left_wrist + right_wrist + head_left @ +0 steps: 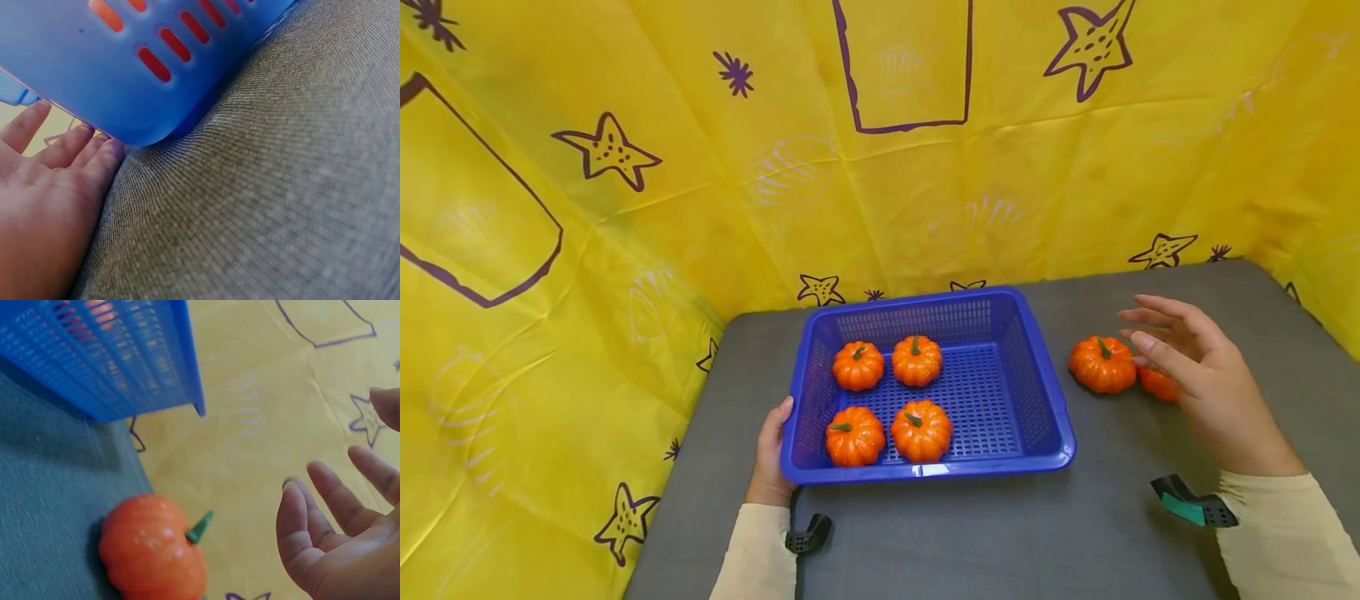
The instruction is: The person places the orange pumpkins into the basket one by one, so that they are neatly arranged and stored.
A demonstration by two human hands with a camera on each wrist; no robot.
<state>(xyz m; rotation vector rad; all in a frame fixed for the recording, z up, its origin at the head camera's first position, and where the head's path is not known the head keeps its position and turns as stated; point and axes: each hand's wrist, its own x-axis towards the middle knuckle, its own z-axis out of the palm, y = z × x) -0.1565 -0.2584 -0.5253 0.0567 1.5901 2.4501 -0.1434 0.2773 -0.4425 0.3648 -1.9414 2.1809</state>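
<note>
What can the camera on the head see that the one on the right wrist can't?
Only the head view shows four pumpkins inside the basket, the left hand at its corner, and a second pumpkin partly hidden behind the right hand. Only the right wrist view shows the right hand's open palm and the basket's underside up close. Both show the basket, the open right hand, a loose pumpkin beside it, the grey table and the yellow backdrop.
</note>
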